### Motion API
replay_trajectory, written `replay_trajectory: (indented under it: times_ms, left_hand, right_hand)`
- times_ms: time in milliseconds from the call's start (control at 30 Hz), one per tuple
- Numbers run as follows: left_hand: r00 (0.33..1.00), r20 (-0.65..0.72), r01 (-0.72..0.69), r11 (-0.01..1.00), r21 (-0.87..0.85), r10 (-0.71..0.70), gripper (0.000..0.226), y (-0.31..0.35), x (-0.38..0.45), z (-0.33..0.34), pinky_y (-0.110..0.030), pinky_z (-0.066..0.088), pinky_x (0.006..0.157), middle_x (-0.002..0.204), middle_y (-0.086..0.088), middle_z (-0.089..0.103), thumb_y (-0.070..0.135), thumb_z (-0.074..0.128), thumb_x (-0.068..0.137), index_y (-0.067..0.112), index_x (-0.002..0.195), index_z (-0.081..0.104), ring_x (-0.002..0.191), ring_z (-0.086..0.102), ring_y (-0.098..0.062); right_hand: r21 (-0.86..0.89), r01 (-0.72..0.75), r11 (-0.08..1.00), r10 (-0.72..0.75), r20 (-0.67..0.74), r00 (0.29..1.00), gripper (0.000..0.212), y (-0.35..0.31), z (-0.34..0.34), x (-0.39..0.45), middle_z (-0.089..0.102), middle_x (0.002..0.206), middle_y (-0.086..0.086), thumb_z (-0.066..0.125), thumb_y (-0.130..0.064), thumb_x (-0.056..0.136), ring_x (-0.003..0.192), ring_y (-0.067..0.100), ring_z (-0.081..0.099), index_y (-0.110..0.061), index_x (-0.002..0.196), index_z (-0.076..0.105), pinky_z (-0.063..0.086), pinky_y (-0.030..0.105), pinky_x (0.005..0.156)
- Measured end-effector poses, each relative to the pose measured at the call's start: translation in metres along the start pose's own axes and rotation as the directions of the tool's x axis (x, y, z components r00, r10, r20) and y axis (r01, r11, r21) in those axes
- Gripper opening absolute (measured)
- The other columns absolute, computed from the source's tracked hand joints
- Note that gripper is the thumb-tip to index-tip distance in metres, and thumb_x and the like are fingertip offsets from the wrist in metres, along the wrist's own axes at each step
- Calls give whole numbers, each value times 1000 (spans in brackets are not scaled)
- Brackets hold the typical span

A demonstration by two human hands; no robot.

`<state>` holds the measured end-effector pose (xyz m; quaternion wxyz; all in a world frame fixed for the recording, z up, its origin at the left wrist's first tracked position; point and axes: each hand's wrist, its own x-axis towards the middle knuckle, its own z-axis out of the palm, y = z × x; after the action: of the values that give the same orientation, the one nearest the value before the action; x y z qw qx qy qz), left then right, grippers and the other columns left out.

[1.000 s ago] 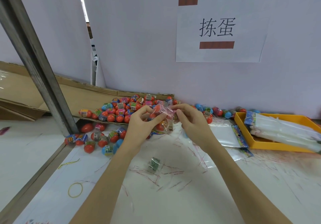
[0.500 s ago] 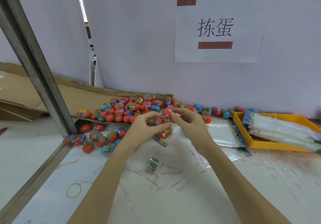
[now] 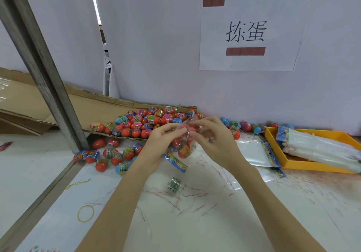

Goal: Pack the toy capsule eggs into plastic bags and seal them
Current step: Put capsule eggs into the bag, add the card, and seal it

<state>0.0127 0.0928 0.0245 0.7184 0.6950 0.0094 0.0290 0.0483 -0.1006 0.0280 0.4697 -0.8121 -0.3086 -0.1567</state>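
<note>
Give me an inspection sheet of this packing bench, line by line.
Surface: white table, littered with thin red strips.
Job's things: clear bag of eggs held above the table; loose eggs piled on cardboard; empty bags flat beside the yellow tray.
Clutter: yellow rubber band; small wrapper.
Grippers: left hand and right hand both pinch the bag's top.
Cables: nothing seen.
Surroundings: paper sign on the wall; metal post at left.

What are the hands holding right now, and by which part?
Both hands, left and right, pinch the top edge of a clear plastic bag with capsule eggs inside.
</note>
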Motion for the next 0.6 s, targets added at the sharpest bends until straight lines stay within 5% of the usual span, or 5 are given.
replay_trajectory:
  times_ms: [200,333,467,600]
  left_hand:
    - [999,-12,-40,998,43,40,16,-2,0,0,-33,56,85,91,0,71,42,63,104,29,109,71,88,69,-16]
    - [998,38,-61,991,120,57,17,-2,-2,5,-18,57,70,89,3,80,33,61,105,19,115,62,85,77,-14]
    - [995,43,-97,993,63,95,25,-2,-3,9,-29,62,85,106,-8,80,28,68,101,16,122,65,101,77,-23]
    - [986,-94,-147,987,-64,141,16,-5,0,10,-26,59,79,105,-4,80,19,71,100,12,114,73,99,76,-16]
  right_hand:
    - [-132,106,986,-131,-204,970,7,-2,-2,0,61,98,0,77,-10,92,80,7,60,-8,99,77,48,12,77]
    - [-175,135,975,-162,-146,976,5,-3,-2,-1,61,96,-6,68,-6,97,83,5,55,-9,100,71,45,12,79]
    - [-268,199,943,-228,-82,970,9,-6,2,-4,65,99,-6,61,-5,101,93,14,55,-10,103,68,44,18,84]
    - [-312,278,908,-310,-56,949,9,-10,3,-5,66,98,-4,58,-7,101,94,14,53,-11,100,66,43,22,88]
